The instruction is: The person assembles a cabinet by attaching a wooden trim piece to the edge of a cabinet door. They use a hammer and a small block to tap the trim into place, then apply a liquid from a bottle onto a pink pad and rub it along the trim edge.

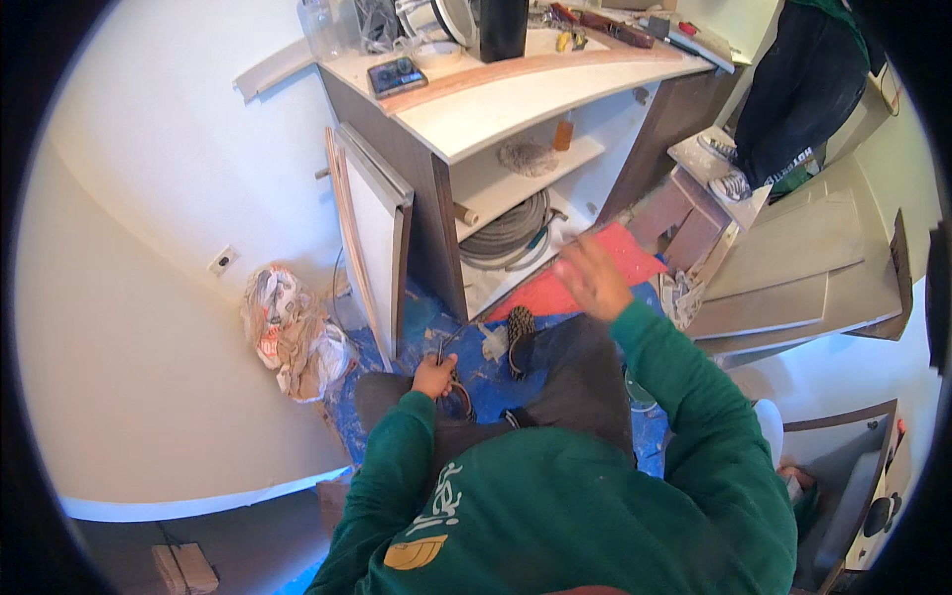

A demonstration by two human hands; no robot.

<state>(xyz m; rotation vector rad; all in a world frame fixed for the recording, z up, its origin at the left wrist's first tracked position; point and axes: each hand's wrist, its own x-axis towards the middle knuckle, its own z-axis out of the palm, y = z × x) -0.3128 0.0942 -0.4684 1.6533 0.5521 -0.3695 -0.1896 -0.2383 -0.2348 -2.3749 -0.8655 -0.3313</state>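
My left hand [434,377] is closed by my left knee, above the blue floor covering. A thin dark piece sticks up out of its fingers, too small to name. My right hand [592,278] is raised in front of the cabinet [451,233], fingers apart and slightly blurred, with nothing seen in it. Below and beyond it lies a flat red sheet [635,253]. On the open cabinet's bottom shelf sits a coiled grey hose [506,233].
Boards and a door panel [372,228] lean at the cabinet's left side, near a stuffed plastic bag [288,332]. A phone [397,76] and tools lie on the countertop [476,114]. Another person [801,89] stands on a step [719,169] beside large panels [783,268].
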